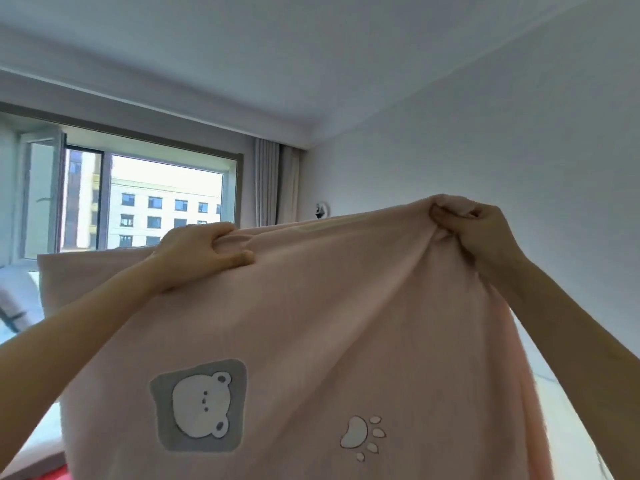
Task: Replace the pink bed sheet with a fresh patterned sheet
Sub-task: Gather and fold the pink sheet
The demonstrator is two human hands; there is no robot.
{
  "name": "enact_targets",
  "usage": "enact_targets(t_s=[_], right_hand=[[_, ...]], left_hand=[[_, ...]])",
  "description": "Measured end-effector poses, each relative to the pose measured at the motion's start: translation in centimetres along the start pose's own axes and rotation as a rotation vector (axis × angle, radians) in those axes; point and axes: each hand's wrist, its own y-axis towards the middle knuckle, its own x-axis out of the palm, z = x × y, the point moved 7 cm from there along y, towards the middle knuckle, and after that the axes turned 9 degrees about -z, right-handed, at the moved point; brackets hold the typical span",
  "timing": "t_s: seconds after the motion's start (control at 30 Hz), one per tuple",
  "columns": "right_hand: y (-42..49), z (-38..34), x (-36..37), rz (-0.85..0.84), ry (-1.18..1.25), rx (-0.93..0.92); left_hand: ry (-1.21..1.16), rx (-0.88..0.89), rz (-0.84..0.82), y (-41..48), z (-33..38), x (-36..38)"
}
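A soft, pink fleecy bed sheet (346, 323) hangs in the air in front of the camera, lifted clear by its top edge and falling out of view below. Its surface is plain pink with a slight nap, and folds fan down from the two points where it is held. It carries one grey square patch with a white bear face (201, 405) at lower left and one white paw print (363, 436) to the right of it, made of a bean-shaped pad and four small toes.

Two bare hands hold the one sheet. The left hand (204, 251) has its grip closed on the top hem, with the fingers curled over the edge and the thumb pressed flat on the near face. The right hand (481, 233), higher and well apart from the left, has its grip closed tight round a bunched handful of the hem, with cloth puffing out above the fist.

Behind the sheet are one large window (138, 199) showing a pale block of flats, one grey curtain (273, 183) drawn to its right side, and a bare white wall (485, 133). A red strip (59, 474) shows at the bottom left, perhaps bedding, too little of it to tell.
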Motion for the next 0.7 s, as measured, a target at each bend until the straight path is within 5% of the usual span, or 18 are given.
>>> enact_targets(t_s=[0.33,0.5,0.7], right_hand=[[3.9,-0.1,7.9,-0.121,0.314,0.015],[5.3,-1.0,12.4,-0.135,0.333,-0.01],[6.6,0.8,14.9,-0.077,0.32,0.024]], left_hand=[[0.163,-0.17,-0.27,-3.9,-6.5,7.5],[0.022,-0.311,-0.397,-7.3,-13.7,13.0],[-0.14,-0.486,-0.334,-10.1,-19.8,16.4]])
